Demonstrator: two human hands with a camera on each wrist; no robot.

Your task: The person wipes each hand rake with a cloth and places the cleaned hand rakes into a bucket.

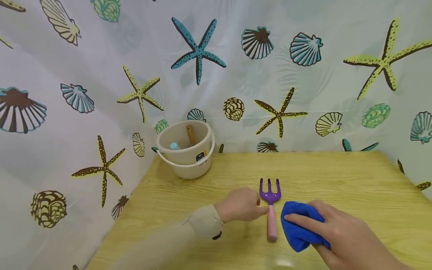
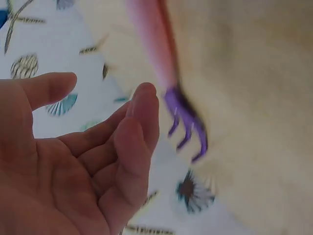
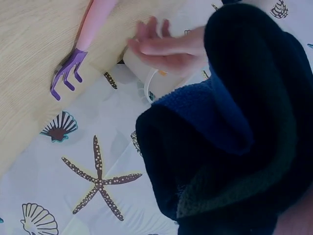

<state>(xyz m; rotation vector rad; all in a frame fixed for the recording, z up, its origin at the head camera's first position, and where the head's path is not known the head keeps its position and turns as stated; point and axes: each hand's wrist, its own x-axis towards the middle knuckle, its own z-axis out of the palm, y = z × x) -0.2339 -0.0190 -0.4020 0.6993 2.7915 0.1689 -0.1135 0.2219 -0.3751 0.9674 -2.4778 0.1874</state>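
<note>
A small hand fork (image 1: 271, 221) with purple tines and a pink handle lies on the wooden table, tines toward the back. Just left of it is my left hand (image 1: 241, 205), thumb and fingers apart and nothing held. In the left wrist view that hand (image 2: 93, 166) has its palm showing and fingers slightly bent, with a gap to the fork (image 2: 183, 115). To the fork's right, my right hand (image 1: 341, 232) grips a bunched blue cloth (image 1: 297, 228). The folded cloth (image 3: 210, 112) hides most of the right fingers in the right wrist view.
A beige bucket (image 1: 192, 170) with a white handle stands at the back left of the table (image 1: 320, 176). Inside it are a brown wooden handle (image 1: 191, 134) and a light blue rounded thing (image 1: 174, 146). A curtain (image 1: 216, 86) printed with shells and starfish surrounds the table.
</note>
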